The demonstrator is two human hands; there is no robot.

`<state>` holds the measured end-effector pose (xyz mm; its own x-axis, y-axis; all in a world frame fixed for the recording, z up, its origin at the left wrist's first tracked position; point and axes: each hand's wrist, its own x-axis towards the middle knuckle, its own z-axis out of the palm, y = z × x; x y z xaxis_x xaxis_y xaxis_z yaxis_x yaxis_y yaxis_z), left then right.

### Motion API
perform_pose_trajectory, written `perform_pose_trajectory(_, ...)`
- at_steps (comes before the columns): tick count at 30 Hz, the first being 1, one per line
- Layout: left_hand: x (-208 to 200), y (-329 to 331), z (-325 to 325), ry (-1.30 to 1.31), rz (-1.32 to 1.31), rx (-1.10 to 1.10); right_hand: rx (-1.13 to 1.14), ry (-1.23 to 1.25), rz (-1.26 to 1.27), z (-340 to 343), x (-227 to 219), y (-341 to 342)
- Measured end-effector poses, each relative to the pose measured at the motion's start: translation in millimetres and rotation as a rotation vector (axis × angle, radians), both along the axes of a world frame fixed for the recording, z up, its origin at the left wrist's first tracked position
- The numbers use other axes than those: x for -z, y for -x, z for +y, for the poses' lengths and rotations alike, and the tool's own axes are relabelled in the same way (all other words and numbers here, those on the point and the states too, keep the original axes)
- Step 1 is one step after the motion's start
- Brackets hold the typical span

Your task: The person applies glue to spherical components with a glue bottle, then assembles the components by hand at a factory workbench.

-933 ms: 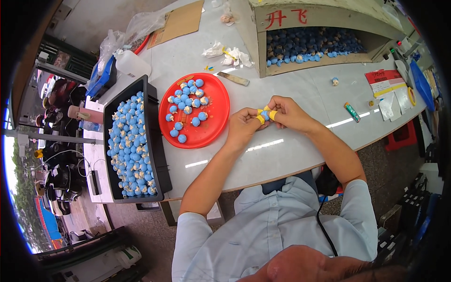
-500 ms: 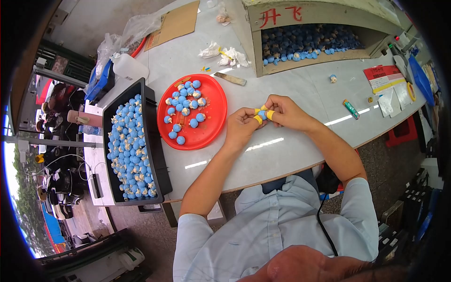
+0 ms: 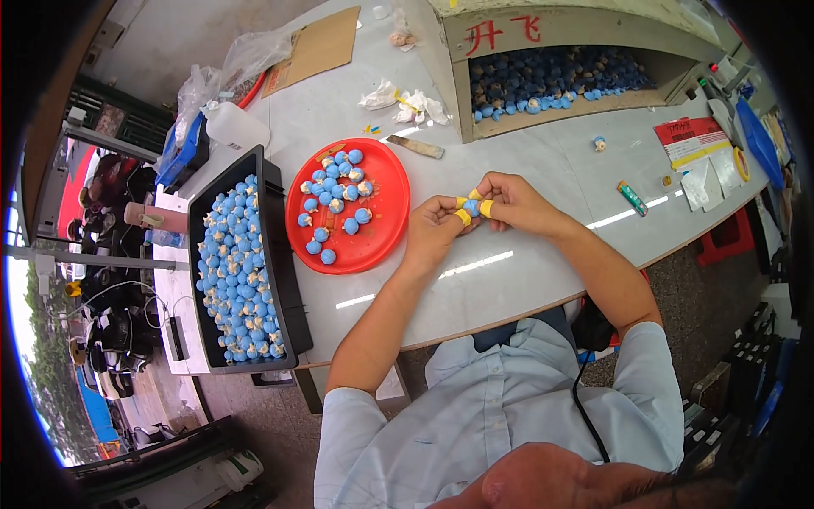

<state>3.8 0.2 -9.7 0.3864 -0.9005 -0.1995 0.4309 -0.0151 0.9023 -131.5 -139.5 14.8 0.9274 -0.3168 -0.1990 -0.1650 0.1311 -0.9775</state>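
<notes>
A small blue ball sits between my two hands above the grey table, mostly hidden by the fingers. My left hand is closed on its left side, thumb and forefinger pinching. From the right, my right hand pinches the same ball. Yellow covers wrap several fingertips of both hands. Left of my hands lies a round red tray carrying several blue balls with cream-coloured tufts. Further left, a black bin is filled with more balls of this kind.
A wooden-edged box at the back holds many darker blue balls. Behind the tray lie a flat scraper-like strip and crumpled white tissues. To the right are a single ball, a green tube and a red-and-yellow packet.
Both hands keep their pinch on the ball in almost the same place. The whole view has shifted very slightly; nothing on the table has visibly moved.
</notes>
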Motion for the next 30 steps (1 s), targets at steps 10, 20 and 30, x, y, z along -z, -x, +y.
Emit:
perform_pose_trajectory(10, -3.8, -3.0, 1.0, -0.037, 0.021, 0.036, -0.023, -0.036, -0.025, -2.4, -0.2, 0.1)
perform_pose_trajectory(20, -0.6, -4.6, 1.5, -0.024, 0.034, 0.047, -0.04, -0.071, -0.026, -4.2, 1.3, -0.4)
perform_pose_trajectory(30, 1.6, -5.2, 2.8, -0.027, -0.019, 0.057, -0.056, -0.005, -0.018, -1.4, 1.2, 1.0)
